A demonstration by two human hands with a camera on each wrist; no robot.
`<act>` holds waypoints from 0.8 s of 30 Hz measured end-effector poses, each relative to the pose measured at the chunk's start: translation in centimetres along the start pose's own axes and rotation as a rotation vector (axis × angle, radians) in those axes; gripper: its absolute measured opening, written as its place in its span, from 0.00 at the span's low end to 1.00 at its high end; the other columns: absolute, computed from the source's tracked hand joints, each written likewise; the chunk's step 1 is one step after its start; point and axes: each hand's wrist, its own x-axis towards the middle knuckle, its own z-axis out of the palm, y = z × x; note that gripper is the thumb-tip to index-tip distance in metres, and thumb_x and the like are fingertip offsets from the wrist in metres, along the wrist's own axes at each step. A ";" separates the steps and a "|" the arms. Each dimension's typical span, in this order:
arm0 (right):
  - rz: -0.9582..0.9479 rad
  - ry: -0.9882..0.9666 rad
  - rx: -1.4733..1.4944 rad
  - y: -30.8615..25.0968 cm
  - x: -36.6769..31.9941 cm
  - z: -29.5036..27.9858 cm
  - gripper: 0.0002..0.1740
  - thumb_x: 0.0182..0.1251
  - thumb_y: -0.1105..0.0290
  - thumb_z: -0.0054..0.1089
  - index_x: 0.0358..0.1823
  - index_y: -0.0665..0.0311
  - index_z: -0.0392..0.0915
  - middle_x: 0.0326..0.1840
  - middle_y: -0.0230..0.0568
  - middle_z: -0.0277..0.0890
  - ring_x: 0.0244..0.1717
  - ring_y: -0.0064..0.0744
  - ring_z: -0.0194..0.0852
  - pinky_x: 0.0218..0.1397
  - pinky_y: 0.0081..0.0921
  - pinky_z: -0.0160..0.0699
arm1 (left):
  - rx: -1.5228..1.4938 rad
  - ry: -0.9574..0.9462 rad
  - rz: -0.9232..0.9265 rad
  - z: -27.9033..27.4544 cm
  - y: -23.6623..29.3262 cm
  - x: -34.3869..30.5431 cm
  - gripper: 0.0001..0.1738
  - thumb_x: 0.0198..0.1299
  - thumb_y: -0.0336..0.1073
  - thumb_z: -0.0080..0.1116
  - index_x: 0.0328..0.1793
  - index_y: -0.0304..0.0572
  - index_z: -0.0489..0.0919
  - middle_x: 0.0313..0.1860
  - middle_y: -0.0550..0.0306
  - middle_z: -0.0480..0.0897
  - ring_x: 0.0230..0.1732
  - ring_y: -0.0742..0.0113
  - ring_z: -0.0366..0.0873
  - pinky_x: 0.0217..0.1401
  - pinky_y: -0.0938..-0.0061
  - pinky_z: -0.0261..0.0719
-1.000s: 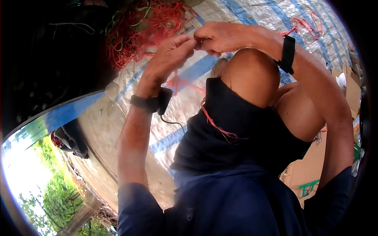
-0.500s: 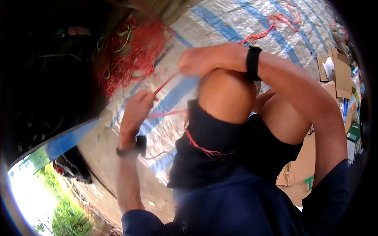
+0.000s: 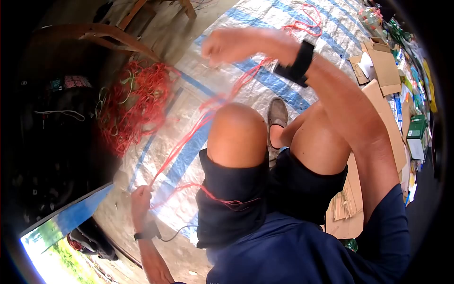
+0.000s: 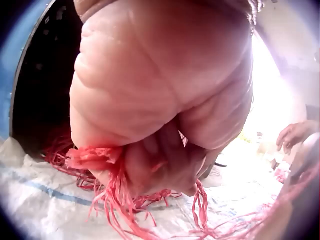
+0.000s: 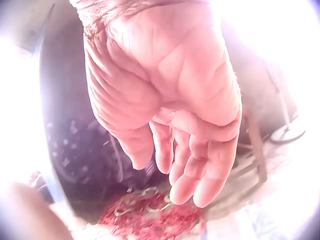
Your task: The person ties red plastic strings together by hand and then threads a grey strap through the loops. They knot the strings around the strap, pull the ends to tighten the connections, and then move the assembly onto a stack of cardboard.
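Note:
My left hand (image 3: 141,203) grips a bunch of red plastic twine (image 4: 117,192) at the lower left, its fingers curled round the strands. From there the long red strands (image 3: 176,151) stretch up past the left knee toward the back of the sheet. Another twine length (image 3: 229,202) lies over the dark shorts on the left thigh. Up above the knees, my right hand (image 3: 231,46) is blurred in the head view. In the right wrist view this hand (image 5: 170,110) hangs with loosely bent fingers and nothing between them.
A tangled heap of red twine (image 3: 135,106) lies at the left on the blue-and-white striped sheet (image 3: 189,83). More red twine (image 3: 307,23) lies at the back. Wooden legs (image 3: 130,16) stand at the upper left; cardboard (image 3: 383,71) and packaging crowd the right.
Both hands were together above the knee, then parted with a strand pulled between them. The left hand has moved down and left with the twine; the right hand has let go.

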 end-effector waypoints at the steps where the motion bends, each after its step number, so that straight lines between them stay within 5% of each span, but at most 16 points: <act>1: 0.092 0.023 0.100 -0.4 -1.3 -2.4 0.14 0.69 0.62 0.60 0.47 0.64 0.81 0.35 0.33 0.82 0.33 0.25 0.79 0.37 0.27 0.79 | -0.015 -0.004 -0.018 0.1 -1.4 0.2 0.12 0.68 0.37 0.57 0.36 0.38 0.84 0.21 0.73 0.70 0.21 0.85 0.62 0.22 0.80 0.56; 2: 0.115 0.163 0.118 -0.6 -3.0 -4.3 0.18 0.66 0.60 0.60 0.51 0.64 0.82 0.36 0.37 0.81 0.35 0.28 0.83 0.28 0.30 0.80 | -0.013 -0.010 -0.018 0.2 -2.8 0.3 0.12 0.68 0.37 0.57 0.36 0.38 0.84 0.21 0.73 0.70 0.21 0.85 0.62 0.22 0.80 0.56; 3: 0.147 0.249 0.062 -0.6 -4.2 -5.6 0.15 0.70 0.62 0.60 0.51 0.64 0.82 0.36 0.37 0.81 0.35 0.26 0.82 0.31 0.27 0.80 | -0.021 -0.012 0.003 0.2 -4.2 0.4 0.13 0.70 0.39 0.58 0.37 0.38 0.84 0.20 0.74 0.68 0.19 0.86 0.59 0.20 0.81 0.53; 4: 0.103 0.191 0.049 0.7 -5.3 -7.6 0.17 0.74 0.62 0.60 0.52 0.69 0.81 0.40 0.43 0.85 0.41 0.27 0.83 0.44 0.25 0.82 | -0.030 -0.011 0.023 0.2 -5.3 0.6 0.14 0.72 0.42 0.58 0.38 0.38 0.83 0.19 0.76 0.67 0.18 0.86 0.57 0.19 0.83 0.51; 8: 0.261 0.247 -0.099 -3.8 -13.1 -9.9 0.19 0.76 0.59 0.58 0.58 0.65 0.79 0.51 0.48 0.81 0.53 0.33 0.81 0.56 0.31 0.79 | 0.026 -0.007 0.046 0.9 -9.2 1.1 0.15 0.70 0.42 0.59 0.37 0.38 0.84 0.20 0.75 0.68 0.21 0.85 0.59 0.22 0.82 0.54; 9: 0.258 0.264 -0.225 -4.3 -14.7 -10.0 0.20 0.76 0.59 0.58 0.60 0.65 0.77 0.49 0.47 0.83 0.53 0.35 0.82 0.57 0.31 0.80 | 0.023 -0.009 0.046 1.1 -9.9 1.1 0.15 0.70 0.42 0.59 0.37 0.38 0.84 0.20 0.75 0.68 0.21 0.85 0.59 0.22 0.82 0.54; 11: 0.274 0.284 -0.146 -3.6 -17.5 -9.8 0.17 0.78 0.60 0.56 0.57 0.65 0.78 0.33 0.38 0.80 0.35 0.28 0.80 0.40 0.26 0.80 | 0.021 -0.006 0.031 1.6 -11.0 0.8 0.14 0.70 0.41 0.58 0.38 0.38 0.85 0.21 0.74 0.69 0.21 0.84 0.60 0.22 0.82 0.54; 15: 0.380 0.383 -0.244 -0.7 -23.4 -7.9 0.14 0.76 0.66 0.55 0.56 0.64 0.80 0.43 0.36 0.82 0.43 0.23 0.81 0.42 0.22 0.79 | 0.060 0.025 0.011 2.0 -12.3 0.6 0.14 0.69 0.40 0.57 0.39 0.36 0.85 0.21 0.71 0.70 0.21 0.83 0.61 0.22 0.81 0.55; 18: 0.304 0.567 -0.090 -1.4 -27.5 -4.8 0.13 0.76 0.65 0.57 0.54 0.64 0.82 0.37 0.34 0.82 0.36 0.22 0.80 0.40 0.20 0.79 | 0.119 0.070 0.016 2.0 -14.4 1.0 0.14 0.67 0.38 0.56 0.37 0.34 0.85 0.21 0.70 0.71 0.23 0.82 0.63 0.24 0.80 0.58; 24: 0.594 0.791 0.345 -0.5 -34.1 2.1 0.13 0.77 0.68 0.58 0.56 0.67 0.81 0.42 0.33 0.86 0.39 0.20 0.83 0.43 0.19 0.81 | 0.224 0.196 0.139 1.5 -18.0 1.4 0.16 0.64 0.38 0.56 0.37 0.29 0.86 0.25 0.63 0.79 0.27 0.76 0.69 0.30 0.76 0.66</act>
